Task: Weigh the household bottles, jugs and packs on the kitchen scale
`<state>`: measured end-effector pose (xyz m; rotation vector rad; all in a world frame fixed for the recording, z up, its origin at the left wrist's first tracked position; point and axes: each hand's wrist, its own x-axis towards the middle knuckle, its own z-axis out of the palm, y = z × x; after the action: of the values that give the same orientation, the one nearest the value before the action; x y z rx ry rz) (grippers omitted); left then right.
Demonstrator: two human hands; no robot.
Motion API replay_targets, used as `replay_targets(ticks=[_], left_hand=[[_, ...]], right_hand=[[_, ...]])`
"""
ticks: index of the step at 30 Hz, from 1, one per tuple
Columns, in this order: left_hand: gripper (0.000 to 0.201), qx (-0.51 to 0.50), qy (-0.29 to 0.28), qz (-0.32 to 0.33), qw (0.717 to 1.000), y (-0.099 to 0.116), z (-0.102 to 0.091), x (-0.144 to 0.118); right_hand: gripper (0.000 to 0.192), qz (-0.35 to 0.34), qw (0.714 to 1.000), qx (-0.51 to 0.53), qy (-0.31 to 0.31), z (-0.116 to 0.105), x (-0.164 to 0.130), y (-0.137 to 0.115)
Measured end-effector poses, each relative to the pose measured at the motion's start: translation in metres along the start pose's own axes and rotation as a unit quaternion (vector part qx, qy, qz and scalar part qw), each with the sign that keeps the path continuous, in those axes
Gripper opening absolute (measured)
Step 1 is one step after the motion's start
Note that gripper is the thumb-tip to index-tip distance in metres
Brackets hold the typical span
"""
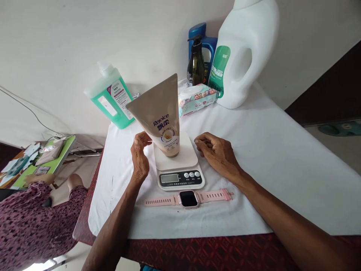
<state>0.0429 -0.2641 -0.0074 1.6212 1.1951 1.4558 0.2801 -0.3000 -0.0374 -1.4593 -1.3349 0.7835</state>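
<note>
A beige Rejoice squeeze tube (166, 113) stands cap-down on the white platform of a digital kitchen scale (183, 162). The scale's small display looks blank. Just left of the scale and close to the tube is my left hand (140, 156), its fingers curled with nothing visible in them; the fingertips are partly hidden. On the right side, my right hand (217, 152) rests loosely closed on the cloth, apart from the tube and holding nothing I can see. In front of the scale lies a pink-strapped smartwatch (188, 198), its dark screen facing up and its strap spread out flat.
Behind the tube stand a green liquid bottle (115, 98), a wipes pack (199, 98), a dark pump bottle (196, 62), a blue bottle (197, 29) and a large white jug (239, 56). A white cloth (282, 162) covers the table. Someone in patterned clothes (36, 222) sits at left.
</note>
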Motion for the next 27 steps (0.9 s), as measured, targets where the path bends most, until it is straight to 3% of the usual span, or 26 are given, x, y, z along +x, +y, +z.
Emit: replay_targets(ticks=[6,27], left_hand=[[0.073,-0.014,0.054,-0.021,0.998,-0.007,-0.002,0.006],[0.069,0.039,0.021,-0.019,0.999,-0.01,0.011,-0.006]], right_hand=[[0.021,0.013,1.0,-0.014,-0.003,0.0,0.0,-0.005],[0.022,-0.008,1.0,-0.006,0.008,0.001,-0.001,0.002]])
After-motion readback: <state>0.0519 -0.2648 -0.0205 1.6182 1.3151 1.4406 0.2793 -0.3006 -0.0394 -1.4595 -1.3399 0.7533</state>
